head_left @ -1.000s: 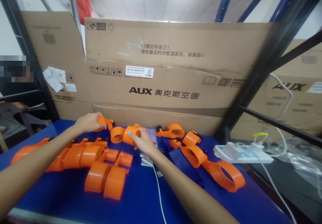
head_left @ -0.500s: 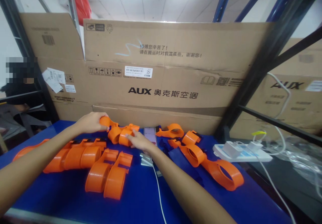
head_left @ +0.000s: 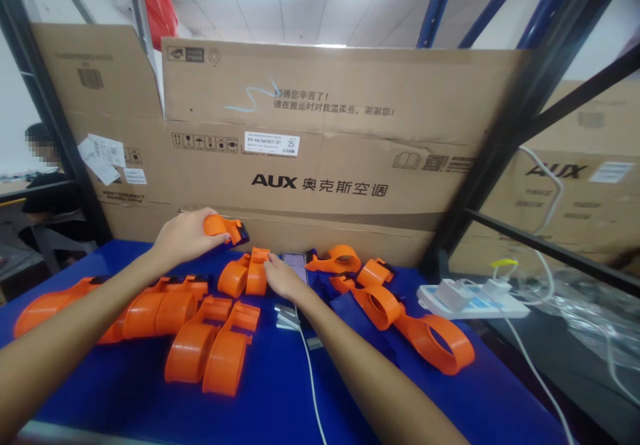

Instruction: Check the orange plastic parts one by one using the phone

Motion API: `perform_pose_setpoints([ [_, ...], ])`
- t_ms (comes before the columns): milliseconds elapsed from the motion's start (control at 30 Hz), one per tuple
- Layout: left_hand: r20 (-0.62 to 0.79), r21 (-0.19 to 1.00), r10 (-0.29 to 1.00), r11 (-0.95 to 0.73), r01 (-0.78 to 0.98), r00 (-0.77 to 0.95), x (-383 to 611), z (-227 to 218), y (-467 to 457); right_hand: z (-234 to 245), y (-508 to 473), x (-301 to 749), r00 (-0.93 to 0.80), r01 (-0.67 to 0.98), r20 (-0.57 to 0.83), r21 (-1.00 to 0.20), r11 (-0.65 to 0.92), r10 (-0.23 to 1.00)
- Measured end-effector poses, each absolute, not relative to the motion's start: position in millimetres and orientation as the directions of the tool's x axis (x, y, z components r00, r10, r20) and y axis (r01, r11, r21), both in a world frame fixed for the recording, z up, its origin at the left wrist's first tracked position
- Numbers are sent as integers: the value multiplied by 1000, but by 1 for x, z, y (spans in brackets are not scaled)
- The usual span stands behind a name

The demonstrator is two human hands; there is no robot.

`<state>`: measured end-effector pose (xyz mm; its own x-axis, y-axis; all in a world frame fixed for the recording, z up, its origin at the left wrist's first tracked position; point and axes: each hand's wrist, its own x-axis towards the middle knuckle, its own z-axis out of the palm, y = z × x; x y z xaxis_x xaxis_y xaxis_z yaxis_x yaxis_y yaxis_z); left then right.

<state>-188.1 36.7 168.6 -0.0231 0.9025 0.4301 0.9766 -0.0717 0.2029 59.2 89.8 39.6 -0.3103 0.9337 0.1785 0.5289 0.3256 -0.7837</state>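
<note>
My left hand (head_left: 184,237) is closed around an orange plastic tape dispenser (head_left: 225,227) and holds it lifted just above the blue table (head_left: 280,398), near the cardboard wall. My right hand (head_left: 281,278) rests with its fingers against the side of a pair of orange dispensers (head_left: 244,275) standing on the table. A phone (head_left: 296,265) lies just beyond that hand. More orange dispensers lie in a row at the left (head_left: 150,305), two in front (head_left: 215,348), and several at the right (head_left: 400,315).
A large AUX cardboard box (head_left: 320,158) walls the back of the table. A white power strip (head_left: 470,298) with chargers and cables sits at the right. A white cable (head_left: 310,378) runs down the table. Black rack posts (head_left: 505,145) stand right. Another person (head_left: 45,178) sits far left.
My left hand has lifted its orange dispenser off the table and up toward the box. My right hand has pushed the pair of dispensers slightly leftward and drawn back a little.
</note>
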Motion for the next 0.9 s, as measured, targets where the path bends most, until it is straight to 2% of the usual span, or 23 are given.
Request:
perform_pose_setpoints([
  [67,481,264,876,-109,958,-33,-173,170,30,49,86,65,-221,540,218,-784,306,951],
  [133,529,348,848,-179,920,-35,-154,168,18,60,82,72,-140,473,272,-826,305,952],
  [200,557,434,831,-275,858,-16,-131,161,0,72,76,81,-62,187,278,-940,285,958],
  [267,563,509,826,-350,786,3,-107,150,-22,82,67,91,-53,-76,283,-957,278,958],
  [333,564,583,825,-403,706,4,-84,136,-45,88,57,105,-44,-172,324,-934,312,945],
  [400,558,672,830,-442,594,-13,-62,120,-63,90,48,121,-9,-175,340,-926,334,940],
  [500,476,864,879,-469,182,5,-37,100,-74,89,38,146,64,-122,338,-931,343,939],
  [567,416,909,909,-416,-24,-3,-24,90,-71,86,34,160,91,-76,343,-934,350,935],
  [733,241,942,966,-255,-221,-90,-1,77,-51,73,33,176,160,39,388,-921,387,908],
  [900,65,823,993,2,-569,98,14,65,-46,65,37,181,237,109,469,-883,457,850],
])
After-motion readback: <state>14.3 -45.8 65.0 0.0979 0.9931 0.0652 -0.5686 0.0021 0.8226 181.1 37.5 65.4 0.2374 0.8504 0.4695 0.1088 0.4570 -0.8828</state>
